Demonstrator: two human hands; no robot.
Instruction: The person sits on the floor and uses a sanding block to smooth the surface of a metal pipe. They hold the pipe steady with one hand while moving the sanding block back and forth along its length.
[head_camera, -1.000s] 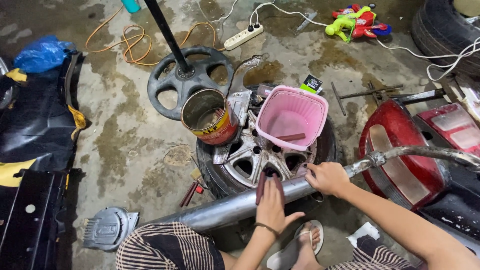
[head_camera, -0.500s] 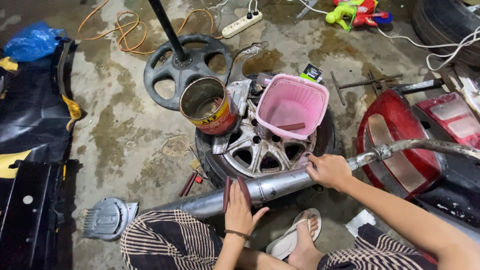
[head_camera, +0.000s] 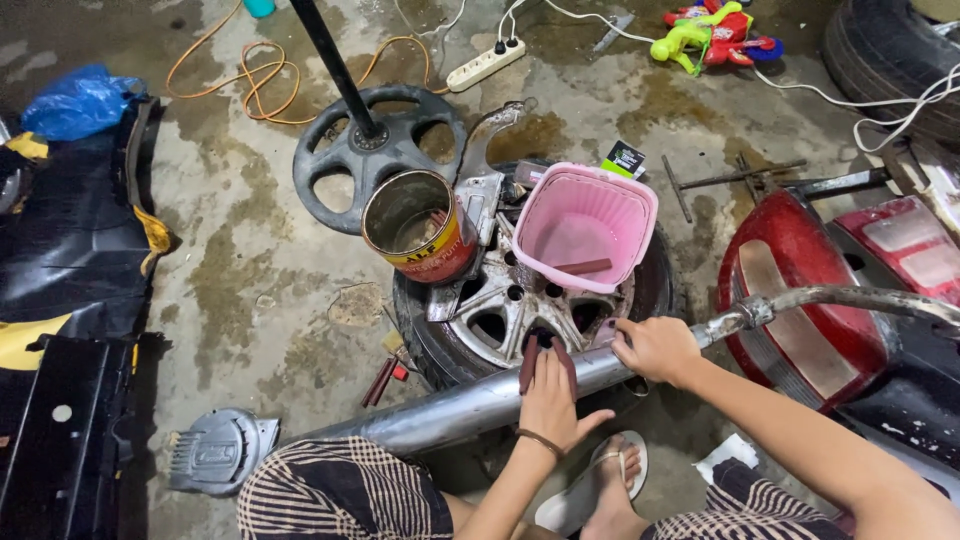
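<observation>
While my left hand (head_camera: 550, 400) has slid a little farther along the metal pipe (head_camera: 470, 405) since a moment ago, its fingers press a dark red strip (head_camera: 545, 358) flat against it. My right hand (head_camera: 655, 347) stays curled around the pipe just beside. Beyond, the pink basket (head_camera: 585, 225) and tin can (head_camera: 420, 225) sit unmoved on the wheel (head_camera: 500, 310).

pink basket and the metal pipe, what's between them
In the head view, the silver wheel rim lies between the pink basket and the metal pipe.
</observation>
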